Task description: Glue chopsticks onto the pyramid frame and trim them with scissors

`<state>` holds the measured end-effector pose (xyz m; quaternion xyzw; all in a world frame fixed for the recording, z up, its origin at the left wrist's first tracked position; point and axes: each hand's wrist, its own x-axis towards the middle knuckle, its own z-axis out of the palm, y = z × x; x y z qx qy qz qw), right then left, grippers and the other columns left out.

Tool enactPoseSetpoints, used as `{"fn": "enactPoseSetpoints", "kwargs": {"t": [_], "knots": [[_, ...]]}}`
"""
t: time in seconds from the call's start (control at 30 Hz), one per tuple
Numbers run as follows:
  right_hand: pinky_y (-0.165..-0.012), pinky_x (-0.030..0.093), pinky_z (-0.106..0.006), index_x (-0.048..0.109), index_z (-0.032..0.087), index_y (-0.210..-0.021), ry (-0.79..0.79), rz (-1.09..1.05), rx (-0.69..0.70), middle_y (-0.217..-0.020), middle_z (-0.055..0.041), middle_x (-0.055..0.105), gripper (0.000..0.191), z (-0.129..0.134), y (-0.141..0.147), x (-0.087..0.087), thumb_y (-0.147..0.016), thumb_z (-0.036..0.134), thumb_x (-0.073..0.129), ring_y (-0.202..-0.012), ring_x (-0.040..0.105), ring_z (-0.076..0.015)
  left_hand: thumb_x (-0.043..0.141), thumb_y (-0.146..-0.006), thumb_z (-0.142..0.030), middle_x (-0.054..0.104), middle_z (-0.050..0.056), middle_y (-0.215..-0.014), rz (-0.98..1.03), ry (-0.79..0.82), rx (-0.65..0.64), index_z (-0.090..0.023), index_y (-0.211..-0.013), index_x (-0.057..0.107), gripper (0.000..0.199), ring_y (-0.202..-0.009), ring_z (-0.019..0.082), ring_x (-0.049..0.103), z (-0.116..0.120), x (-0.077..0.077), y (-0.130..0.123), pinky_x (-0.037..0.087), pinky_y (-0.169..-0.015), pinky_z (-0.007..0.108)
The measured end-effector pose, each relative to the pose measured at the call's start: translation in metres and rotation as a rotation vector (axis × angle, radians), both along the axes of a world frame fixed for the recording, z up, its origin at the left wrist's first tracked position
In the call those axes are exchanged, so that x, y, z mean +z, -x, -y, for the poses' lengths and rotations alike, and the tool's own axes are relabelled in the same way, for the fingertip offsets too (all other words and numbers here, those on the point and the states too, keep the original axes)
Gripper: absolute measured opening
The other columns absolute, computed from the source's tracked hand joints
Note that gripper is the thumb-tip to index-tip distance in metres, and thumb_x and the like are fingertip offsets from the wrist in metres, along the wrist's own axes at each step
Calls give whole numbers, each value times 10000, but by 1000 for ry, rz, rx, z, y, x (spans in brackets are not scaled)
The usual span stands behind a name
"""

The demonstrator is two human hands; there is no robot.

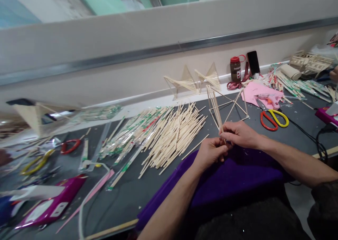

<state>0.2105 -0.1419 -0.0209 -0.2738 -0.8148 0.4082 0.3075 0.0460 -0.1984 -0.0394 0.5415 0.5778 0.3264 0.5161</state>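
Note:
My left hand (pixel 211 151) and my right hand (pixel 239 132) come together above a purple cloth (pixel 237 176) at the table's front edge. Both are closed round the lower ends of a small bundle of thin wooden sticks (pixel 215 108), which points up and away from me. Just behind the bundle stands an open frame of joined sticks (pixel 233 102). To the left lies a big loose pile of bare wooden sticks (pixel 175 134), and one single stick (pixel 195 146) lies near my left hand.
Scissors with red and yellow handles (pixel 274 119) lie right, beside pink paper (pixel 260 94) and a black cable (pixel 306 132). Two stick models (pixel 185 83) lean at the wall near a bottle (pixel 235 70) and phone (pixel 253 63). Wrapped chopsticks (pixel 132 131) lie left. Other people's hands (pixel 335 74) show at both edges.

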Motion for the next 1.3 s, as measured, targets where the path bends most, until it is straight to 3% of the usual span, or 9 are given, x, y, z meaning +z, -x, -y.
{"fn": "enactPoseSetpoints", "kwargs": {"t": [0.13,0.3,0.43,0.6,0.77,0.83,0.93,1.1,1.3], "knots": [[-623,367,-219,563,169,-791,3,8,-31,-678,31,570,164,2,-1,5,-941,211,512,-612,525,-96,759,-648,-428,645,20,-560,30,-19,17,-146,-633,646,304,-420,98,542,-1,6,8,360,-400,196],[-640,353,-228,503,182,-774,-17,183,-19,-665,28,554,200,3,0,16,-973,186,498,-632,534,-113,831,-606,-364,727,41,-726,232,-240,308,-138,-856,745,348,-492,102,583,-14,34,11,389,-410,188],[-677,373,-241,494,183,-822,-86,323,-27,-738,-2,586,182,-1,1,16,-1001,214,493,-706,556,-138,861,-546,-294,714,21,-674,368,-302,371,-134,-801,744,323,-454,86,562,-31,47,-1,356,-379,172],[-701,408,-241,557,161,-930,-95,385,5,-829,-36,655,163,-7,2,12,-1028,210,436,-755,603,-144,919,-479,-323,728,33,-663,508,-245,331,-130,-797,760,404,-432,71,548,-46,41,-13,347,-348,149],[-628,381,-231,629,157,-833,-129,366,-21,-783,-28,665,216,-10,-7,19,-982,287,543,-691,586,-126,955,-425,-328,678,-1,-557,614,-225,313,-135,-729,753,412,-329,30,438,-46,29,-11,294,-297,126],[-596,394,-208,650,157,-839,-49,188,-124,-748,-9,662,243,-18,-29,25,-976,322,536,-628,567,-94,956,-421,-319,668,-5,-540,635,-182,303,-135,-716,750,405,-313,20,412,-43,25,-11,279,-291,120],[-540,404,-191,665,143,-842,-7,-7,-434,-744,-16,673,232,-41,-86,28,-937,313,538,-562,552,-76,949,-429,-305,672,1,-546,633,-102,267,-130,-719,750,393,-319,23,419,-39,21,-14,278,-292,119],[-534,393,-197,713,115,-790,1,321,-971,-692,-31,686,178,-88,-178,9,-848,190,563,-561,586,-105,936,-457,-319,682,6,-569,611,-71,206,-124,-748,749,397,-340,32,441,-36,19,-20,296,-307,129],[-491,373,-190,744,114,-814,156,529,-1021,-657,-46,681,190,-118,-191,-26,-871,243,616,-546,595,-119,929,-485,-359,687,15,-584,567,-62,181,-117,-774,746,419,-360,31,446,-37,14,-20,294,-327,132]]}}
